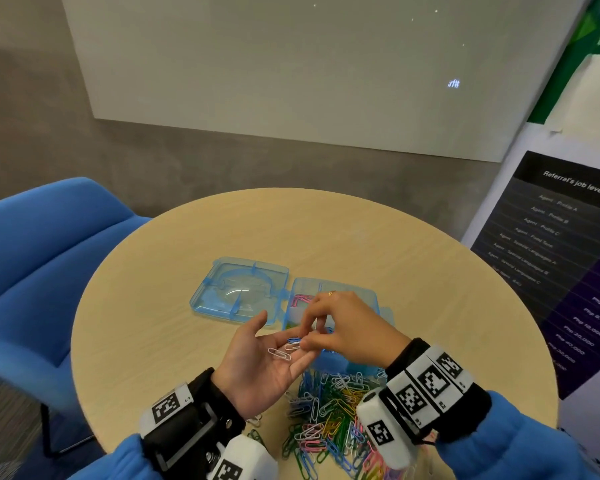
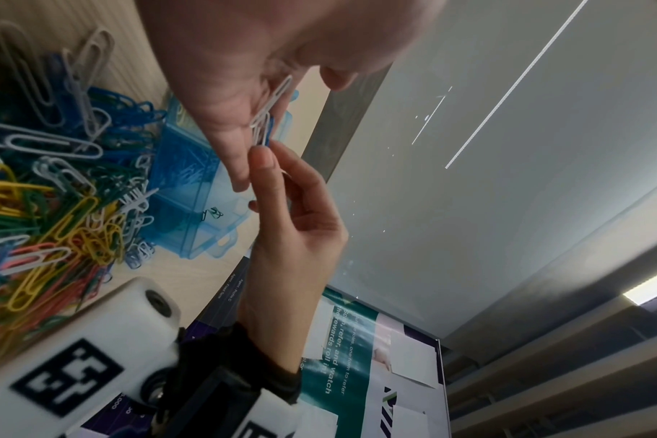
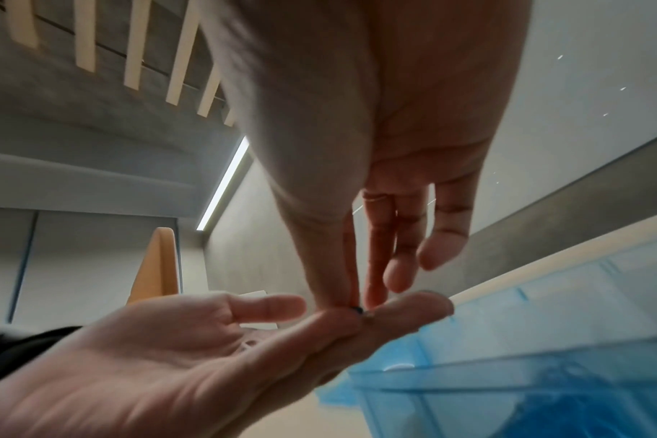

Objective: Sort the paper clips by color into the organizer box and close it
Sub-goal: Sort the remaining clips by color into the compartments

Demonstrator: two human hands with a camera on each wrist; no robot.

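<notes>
Nearest, a heap of mixed paper clips (image 1: 329,420) on the tabletop (image 1: 174,341), against the open organizer box (image 1: 340,299). Above it, left hand (image 1: 264,362) flat, palm up, cradling white clips (image 1: 279,354) and a blue clip (image 1: 293,340). Right hand (image 1: 347,327) pinching at the blue one. Light, springy wire, slick and prone to tangling; best pinched across one rounded end.

Right hand (image 1: 347,327) hides most organizer box (image 1: 368,299) compartments; paper clip pile (image 1: 329,424) cut off at bottom edge
</notes>
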